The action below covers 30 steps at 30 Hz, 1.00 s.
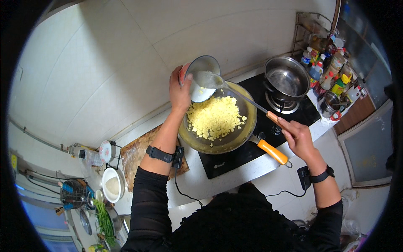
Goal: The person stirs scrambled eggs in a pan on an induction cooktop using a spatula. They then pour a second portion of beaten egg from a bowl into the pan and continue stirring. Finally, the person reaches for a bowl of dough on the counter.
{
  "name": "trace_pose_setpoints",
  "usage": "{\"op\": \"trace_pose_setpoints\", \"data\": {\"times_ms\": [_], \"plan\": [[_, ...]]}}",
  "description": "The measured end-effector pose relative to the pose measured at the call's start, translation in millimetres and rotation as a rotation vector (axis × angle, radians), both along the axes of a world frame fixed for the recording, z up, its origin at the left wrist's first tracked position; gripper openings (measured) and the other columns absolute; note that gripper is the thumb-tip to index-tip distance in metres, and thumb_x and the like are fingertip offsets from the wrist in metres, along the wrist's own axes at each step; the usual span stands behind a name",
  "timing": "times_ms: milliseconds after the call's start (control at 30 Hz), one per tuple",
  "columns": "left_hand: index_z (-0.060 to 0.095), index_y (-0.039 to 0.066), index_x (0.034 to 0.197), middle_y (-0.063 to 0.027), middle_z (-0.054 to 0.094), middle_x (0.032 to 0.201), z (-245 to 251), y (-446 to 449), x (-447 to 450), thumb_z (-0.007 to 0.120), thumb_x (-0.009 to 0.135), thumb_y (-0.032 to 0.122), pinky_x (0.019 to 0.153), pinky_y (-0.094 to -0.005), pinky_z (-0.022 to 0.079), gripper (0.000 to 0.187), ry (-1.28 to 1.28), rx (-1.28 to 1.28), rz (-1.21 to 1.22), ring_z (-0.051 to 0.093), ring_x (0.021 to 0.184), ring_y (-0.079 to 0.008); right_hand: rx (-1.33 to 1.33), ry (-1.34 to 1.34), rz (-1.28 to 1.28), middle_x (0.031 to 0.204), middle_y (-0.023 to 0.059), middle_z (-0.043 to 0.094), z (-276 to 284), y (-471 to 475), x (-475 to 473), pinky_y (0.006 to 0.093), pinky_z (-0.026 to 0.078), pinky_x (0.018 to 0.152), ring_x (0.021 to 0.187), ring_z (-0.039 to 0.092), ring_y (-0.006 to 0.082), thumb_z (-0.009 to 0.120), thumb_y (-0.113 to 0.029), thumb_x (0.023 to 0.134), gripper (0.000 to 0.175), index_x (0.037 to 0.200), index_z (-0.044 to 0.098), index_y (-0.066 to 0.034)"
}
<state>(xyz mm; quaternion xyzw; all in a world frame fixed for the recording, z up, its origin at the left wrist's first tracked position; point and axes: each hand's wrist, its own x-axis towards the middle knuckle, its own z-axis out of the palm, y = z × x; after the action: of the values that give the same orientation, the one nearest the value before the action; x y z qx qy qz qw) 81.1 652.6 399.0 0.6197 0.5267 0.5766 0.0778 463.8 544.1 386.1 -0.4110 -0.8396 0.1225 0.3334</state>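
Observation:
My left hand [181, 89] grips a bowl [206, 63] by its rim and side, tipped over the far left part of a wok [220, 149]. With my right hand [297, 137] I hold the orange handle of a metal spatula [248, 99]. Its blade reaches into the mouth of the bowl. Crumbled yellow scrambled egg [215, 118] lies heaped in the wok, and a few bits cling inside the bowl. The wok rests on the left side of a black gas cooktop [218, 165]. Its orange handle [272, 151] points toward my right side.
A steel pot [287, 78] stands on the right burner, beside several sauce bottles [324, 80] and a steel container [329, 104]. Left of the wok lies a wooden cutting board [135, 151]. Further left are a white bowl [110, 184] and green vegetables [104, 220].

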Motion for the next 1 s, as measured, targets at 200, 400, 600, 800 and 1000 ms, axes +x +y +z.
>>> {"op": "trace_pose_setpoints", "data": {"times_ms": [200,400,600,800,1000], "plan": [[0.051,0.006,0.127,-0.0154,0.055,0.122,-12,7,-9,0.058,0.089,0.041,0.100,-0.0390,0.036,0.053,-0.014,0.016,-0.041,0.050,0.115,-0.0321,-0.270,0.159,0.057,0.095,0.0176,0.069,-2,-4,21,0.0299,0.051,0.068,0.074,0.064,0.0256,0.065,0.000,0.079,0.042,0.120,0.064,-0.0058],[0.049,0.002,0.127,-0.0168,0.053,0.124,-17,8,-28,0.056,0.090,0.042,0.102,-0.0391,0.035,0.056,-0.039,0.050,0.014,0.049,0.117,-0.0307,-0.324,0.131,-0.044,0.095,0.0171,0.069,0,-19,46,0.0299,0.051,0.069,0.074,0.064,0.0254,0.065,0.000,0.078,0.043,0.121,0.063,-0.0062],[0.044,0.000,0.132,-0.0152,0.051,0.128,-26,-30,-71,0.051,0.093,0.049,0.103,-0.0385,0.034,0.063,-0.244,-0.038,0.219,0.048,0.119,-0.0282,-0.375,0.208,-0.124,0.093,0.0118,0.068,-1,-29,26,0.0261,0.047,0.066,0.069,0.057,0.0143,0.062,0.001,0.084,0.040,0.124,0.060,-0.0019],[0.039,0.006,0.138,-0.0115,0.051,0.132,-33,-162,-166,0.044,0.094,0.058,0.100,-0.0400,0.041,0.068,-0.867,-0.202,0.279,0.051,0.120,-0.0241,-0.660,0.111,-0.225,0.090,0.0109,0.067,17,-31,6,0.0265,0.049,0.066,0.070,0.059,0.0127,0.059,-0.002,0.088,0.038,0.126,0.057,0.0006],[0.043,0.012,0.133,-0.0093,0.060,0.118,-105,-306,-251,0.041,0.093,0.061,0.071,-0.0396,0.055,0.063,-1.077,-0.417,0.657,0.063,0.101,-0.0246,-1.062,0.368,-0.226,0.067,0.0012,0.050,26,-34,-30,0.0209,0.028,0.043,0.049,0.037,0.0063,0.050,-0.010,0.093,0.041,0.133,0.050,-0.0001]]}}
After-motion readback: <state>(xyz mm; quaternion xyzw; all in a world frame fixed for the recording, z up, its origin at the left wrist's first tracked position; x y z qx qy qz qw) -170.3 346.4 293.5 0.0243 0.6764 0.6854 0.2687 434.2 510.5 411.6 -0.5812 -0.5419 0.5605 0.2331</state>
